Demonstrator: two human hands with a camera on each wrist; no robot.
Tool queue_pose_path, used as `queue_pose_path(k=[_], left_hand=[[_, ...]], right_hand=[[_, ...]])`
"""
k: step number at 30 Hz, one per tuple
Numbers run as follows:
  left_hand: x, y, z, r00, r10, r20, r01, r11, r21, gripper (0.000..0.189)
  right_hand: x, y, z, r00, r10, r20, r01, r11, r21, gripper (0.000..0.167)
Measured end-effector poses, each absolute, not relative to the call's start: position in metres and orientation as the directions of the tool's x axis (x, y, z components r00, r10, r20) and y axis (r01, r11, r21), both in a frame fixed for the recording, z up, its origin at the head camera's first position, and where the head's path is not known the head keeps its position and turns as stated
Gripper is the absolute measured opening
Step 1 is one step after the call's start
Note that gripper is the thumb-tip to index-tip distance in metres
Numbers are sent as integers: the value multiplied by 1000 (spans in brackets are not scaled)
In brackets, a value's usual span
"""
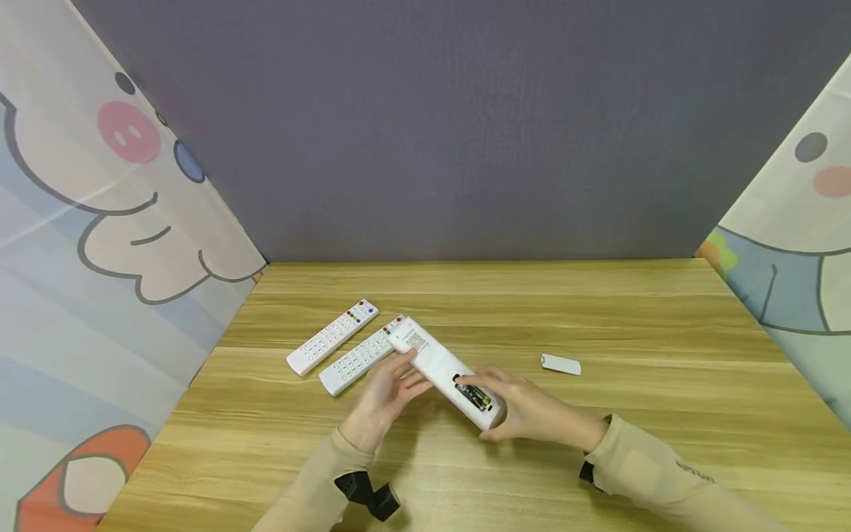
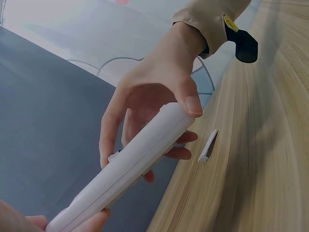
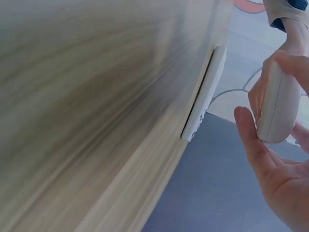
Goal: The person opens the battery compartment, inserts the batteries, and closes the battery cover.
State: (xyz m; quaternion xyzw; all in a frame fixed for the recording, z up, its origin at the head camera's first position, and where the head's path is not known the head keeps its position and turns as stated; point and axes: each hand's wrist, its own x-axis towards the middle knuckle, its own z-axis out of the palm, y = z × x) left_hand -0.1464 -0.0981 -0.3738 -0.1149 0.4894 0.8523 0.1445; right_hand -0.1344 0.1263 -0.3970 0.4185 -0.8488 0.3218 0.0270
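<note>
A white remote control (image 1: 435, 362) is held above the table with its back facing up. Its battery compartment (image 1: 473, 395) is uncovered, and dark batteries show inside. My left hand (image 1: 388, 391) grips the far part of the remote, thumb on the back and fingers underneath. Around the near end curls my right hand (image 1: 535, 410), its index fingertip at the upper end of the compartment and its thumb on the near edge. In the left wrist view the right hand (image 2: 154, 79) arches over the end of the remote (image 2: 130, 159).
Two more white remotes lie buttons up on the wooden table (image 1: 638, 310): one (image 1: 332, 338) at the left, another (image 1: 359, 363) beside it, partly under the held one. A small white battery cover (image 1: 561, 364) lies to the right. A grey panel (image 1: 479, 133) stands behind.
</note>
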Motion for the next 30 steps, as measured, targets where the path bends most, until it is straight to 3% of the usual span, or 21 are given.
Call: queue_pose_path(k=[10, 19, 26, 30], left_hand=[[-145, -98, -372, -926, 170, -337, -376, -492, 785, 19], [-145, -98, -374, -930, 161, -331, -367, -482, 795, 20], [-145, -97, -374, -924, 167, -344, -381, -474, 794, 15], [-144, -97, -374, -926, 169, -339, -378, -464, 801, 16]], right_hand=[[-133, 129, -398, -592, -725, 351, -798, 467, -382, 73], [-133, 130, -403, -452, -760, 467, -891, 403, -208, 62], [-131, 130, -406, -425, -750, 507, -902, 396, -170, 62], [-130, 131, -406, -441, -743, 503, -895, 407, -185, 62]])
